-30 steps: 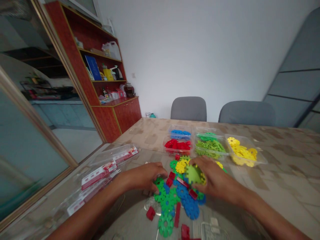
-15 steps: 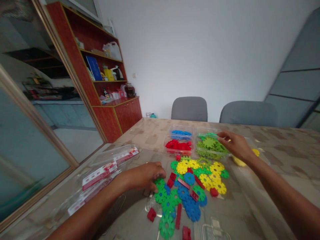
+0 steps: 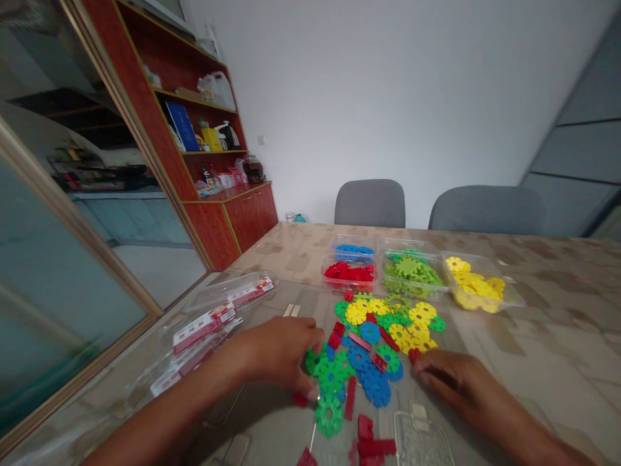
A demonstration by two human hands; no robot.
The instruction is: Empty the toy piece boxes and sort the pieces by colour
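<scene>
My left hand point(image 3: 286, 353) is over the left edge of the pile, its fingers apart and bent down beside the green gear pieces point(image 3: 331, 375); a red piece point(image 3: 301, 399) shows under its fingertips. On the pile's right side, my right hand point(image 3: 449, 378) has its fingertips pinched at a small red block point(image 3: 414, 355), just below the yellow gears point(image 3: 416, 333). Blue gears point(image 3: 376, 386) lie between the hands. Nearer me are more red blocks point(image 3: 371, 446).
Behind the pile stand clear trays of red pieces point(image 3: 349, 274), blue pieces point(image 3: 354, 252), green gears point(image 3: 412, 272) and yellow gears point(image 3: 478, 288). Clear packaging with red-and-white labels point(image 3: 201, 330) lies at left. Grey chairs point(image 3: 369, 203) stand beyond the table point(image 3: 557, 336).
My right hand has come from the green tray down to the red block at the pile's right edge. My left hand has shifted slightly nearer to me. The view has tilted down a little.
</scene>
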